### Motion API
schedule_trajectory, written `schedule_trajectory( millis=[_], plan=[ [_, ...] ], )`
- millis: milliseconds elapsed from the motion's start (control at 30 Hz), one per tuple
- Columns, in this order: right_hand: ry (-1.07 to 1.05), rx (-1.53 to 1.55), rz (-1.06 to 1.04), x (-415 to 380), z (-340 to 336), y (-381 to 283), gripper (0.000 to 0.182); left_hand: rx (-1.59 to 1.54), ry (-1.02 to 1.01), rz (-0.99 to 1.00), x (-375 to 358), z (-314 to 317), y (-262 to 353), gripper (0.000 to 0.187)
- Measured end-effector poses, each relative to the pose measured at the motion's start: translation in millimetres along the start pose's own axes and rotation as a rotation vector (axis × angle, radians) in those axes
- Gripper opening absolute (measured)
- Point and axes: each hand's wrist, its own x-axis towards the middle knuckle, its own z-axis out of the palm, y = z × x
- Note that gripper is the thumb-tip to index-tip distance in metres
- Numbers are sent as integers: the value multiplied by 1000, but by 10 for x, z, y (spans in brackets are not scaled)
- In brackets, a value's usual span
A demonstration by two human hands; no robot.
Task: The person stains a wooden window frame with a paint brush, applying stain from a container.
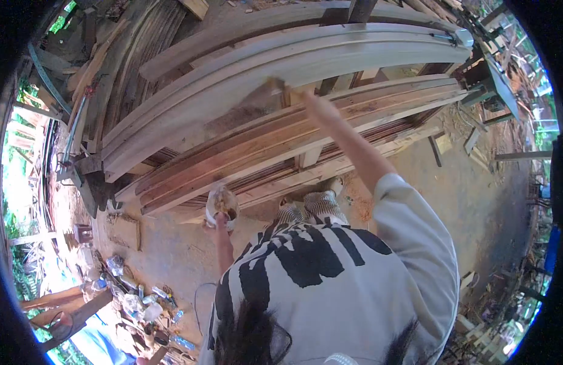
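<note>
Above the boards (251, 143), my right hand (321, 112) grips the brush (275, 86) by one end for reach; my left hand (219, 221) grips the cup (223, 198) nearby, for ready access.

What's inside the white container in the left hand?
Some brown stuff shows inside the white container in the left hand. It covers the bottom, so I can't see underneath.

At twelve o'clock the brush (274, 85) is blurred, its handle partly hidden by the right hand (321, 108). Toward eight or nine o'clock, a container (222, 202) hides some fingers of the left hand (217, 224), its contents unclear; floor clutter (151, 312) near half past seven is too small to identify.
</note>
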Motion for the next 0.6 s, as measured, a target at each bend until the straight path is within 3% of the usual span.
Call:
schedule_trajectory(
  millis=[33,100,167,200,267,333,367,433,467,500,600],
  plan=[
    [75,375,147,95,-176,125,24,5,21,-19,-49,-52,-52,84],
    [253,532,324,26,-546,289,25,23,73,-68,-158,-183,-153,85],
    [504,-175,151,-90,-1040,543,25,33,119,-115,-339,-269,-259,85],
    [630,-665,-60,38,-1169,1055,25,44,135,-145,-404,-327,-341,86],
    [582,-522,19,196,-1301,1666,24,59,157,-185,-540,-355,-443,86],
    [568,-348,107,174,-1094,1643,25,63,166,-194,-605,-284,-444,87],
    [590,-314,130,102,-656,1336,26,66,158,-190,-609,-239,-430,87],
    [209,-535,268,-118,29,405,29,77,144,-172,-578,-141,-340,88],
    [99,-353,303,-135,383,229,27,78,134,-157,-557,-48,-277,89],
    [-31,-466,207,-210,624,82,27,84,121,-134,-534,46,-217,89],
    [-103,-480,184,-192,753,96,26,98,88,-100,-530,261,-2,90]
  ],
)
